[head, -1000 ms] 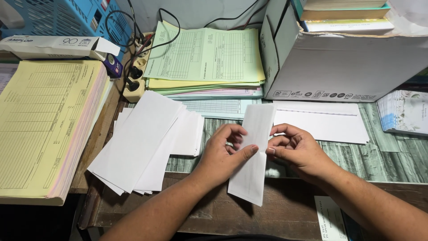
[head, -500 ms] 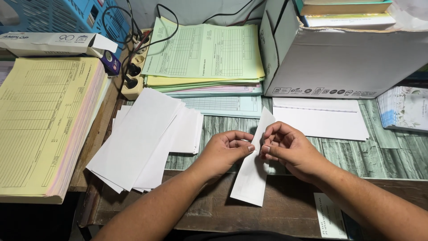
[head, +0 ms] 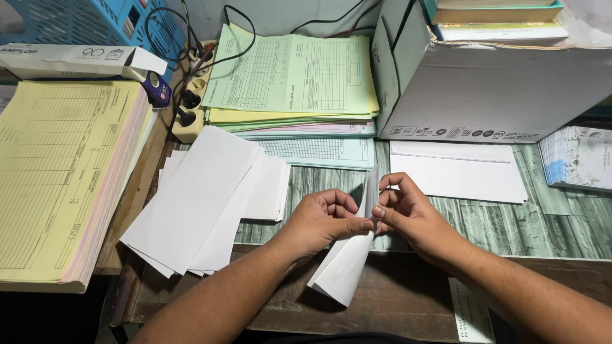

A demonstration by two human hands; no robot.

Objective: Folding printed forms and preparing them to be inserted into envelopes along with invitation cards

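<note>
Both hands pinch one folded white sheet of paper (head: 344, 264) above the desk's front edge. My left hand (head: 322, 223) grips its left side with thumb and fingers. Its right side is held by my right hand (head: 408, 213), fingers curled over the top. The paper stands nearly edge-on, its lower end hanging down toward me. A fanned pile of folded white sheets (head: 204, 197) lies just left of my left hand. A white envelope (head: 456, 172) lies flat behind my right hand.
A thick yellow form pad (head: 60, 172) fills the left. Stacked green, yellow and pink forms (head: 293, 83) lie at the back beside a power strip (head: 191, 108) with cables. A white cardboard box (head: 491, 89) stands back right, a small booklet stack (head: 577, 156) at far right.
The paper was flat and facing me a second ago; both hands have closed in on its middle and it now stands folded, nearly edge-on.
</note>
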